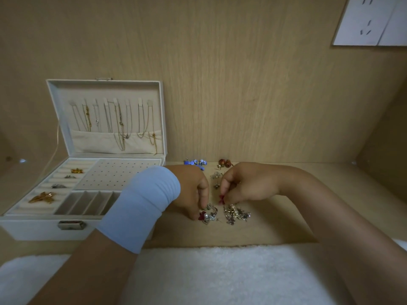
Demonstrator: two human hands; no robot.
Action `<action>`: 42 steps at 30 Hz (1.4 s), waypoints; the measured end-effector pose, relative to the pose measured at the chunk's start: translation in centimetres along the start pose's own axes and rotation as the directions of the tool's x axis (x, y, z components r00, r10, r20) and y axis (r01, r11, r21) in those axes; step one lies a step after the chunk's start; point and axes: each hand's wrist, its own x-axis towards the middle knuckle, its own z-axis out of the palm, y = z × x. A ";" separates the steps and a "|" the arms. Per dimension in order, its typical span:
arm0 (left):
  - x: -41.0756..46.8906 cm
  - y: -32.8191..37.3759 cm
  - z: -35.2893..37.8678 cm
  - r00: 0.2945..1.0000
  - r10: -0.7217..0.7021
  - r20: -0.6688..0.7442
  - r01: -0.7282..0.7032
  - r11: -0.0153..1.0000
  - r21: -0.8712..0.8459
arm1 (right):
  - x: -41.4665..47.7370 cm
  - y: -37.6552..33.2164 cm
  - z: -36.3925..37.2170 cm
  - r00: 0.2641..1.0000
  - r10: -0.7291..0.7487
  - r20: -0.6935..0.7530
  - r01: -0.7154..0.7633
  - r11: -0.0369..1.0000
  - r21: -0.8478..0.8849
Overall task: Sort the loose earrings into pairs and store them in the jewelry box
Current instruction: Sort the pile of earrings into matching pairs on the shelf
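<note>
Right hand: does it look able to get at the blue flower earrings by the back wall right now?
Probably yes. The blue flower earrings lie uncovered just beyond the left hand, near the right hand, with nothing over them. But that hand is busy: it pinches a small red bow earring.

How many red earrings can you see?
2. One red earring is pinched in the right hand; the other lies at the left hand. Hands or the pile may hide more.

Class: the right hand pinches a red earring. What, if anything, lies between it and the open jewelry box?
The left hand and its blue sleeve lie across the straight path from the red earring to the jewelry box. The right hand would have to pass over or around them.
</note>
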 end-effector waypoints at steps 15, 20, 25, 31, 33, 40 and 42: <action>0.1 0.6 0.2 0.993 0.111 -0.045 -0.113 0.992 -0.056 | -0.5 1.9 -1.7 1.000 -0.009 -0.013 0.012 0.961 0.277; 0.0 0.3 -0.1 0.992 0.110 -0.055 -0.115 0.989 -0.095 | -0.1 1.8 -1.3 0.995 0.004 -0.098 0.022 0.965 0.262; -0.1 0.9 0.3 0.995 0.101 -0.008 -0.101 0.993 -0.064 | 0.1 1.3 -0.6 0.995 -0.010 -0.103 0.036 0.966 0.257; -0.1 0.5 0.1 0.995 0.096 -0.031 -0.098 0.993 -0.069 | 0.3 0.9 -0.1 0.992 -0.025 -0.120 0.054 0.968 0.246; -0.1 0.6 0.1 0.995 0.093 -0.029 -0.095 0.993 -0.072 | 0.3 1.0 -0.2 0.989 -0.023 -0.144 0.058 0.970 0.238; 0.0 1.0 0.5 0.995 0.099 -0.026 -0.100 0.993 -0.064 | -1.1 2.7 -2.9 0.941 0.063 -0.332 0.015 0.973 0.229; 0.0 1.2 0.5 0.995 0.097 -0.023 -0.098 0.994 -0.057 | -1.6 3.5 -3.7 0.913 0.103 -0.394 -0.017 0.976 0.215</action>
